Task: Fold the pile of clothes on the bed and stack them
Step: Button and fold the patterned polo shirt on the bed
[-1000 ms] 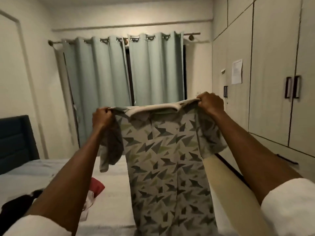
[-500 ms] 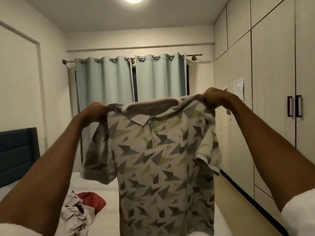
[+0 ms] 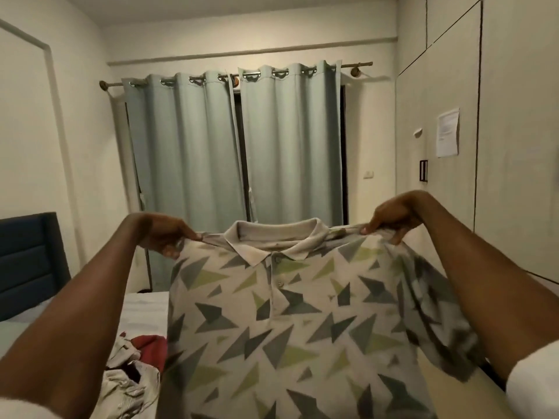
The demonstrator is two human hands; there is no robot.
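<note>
Hands are pinching a shirt (image 3: 290, 322) by its shoulders: the left hand (image 3: 165, 235) is gripping the seam left of the collar, the right hand (image 3: 393, 219) the seam right of it, fingers curled into the cloth. Stretched between them, the shirt is hanging front-on above the bed (image 3: 145, 309). Left of the shirt, a clothes pile (image 3: 133, 373) is lying on the bed, partly hidden by it. Behind the shirt, curtains (image 3: 236, 146) are hanging closed; right of it, wardrobe doors (image 3: 499, 146) are standing shut.
</note>
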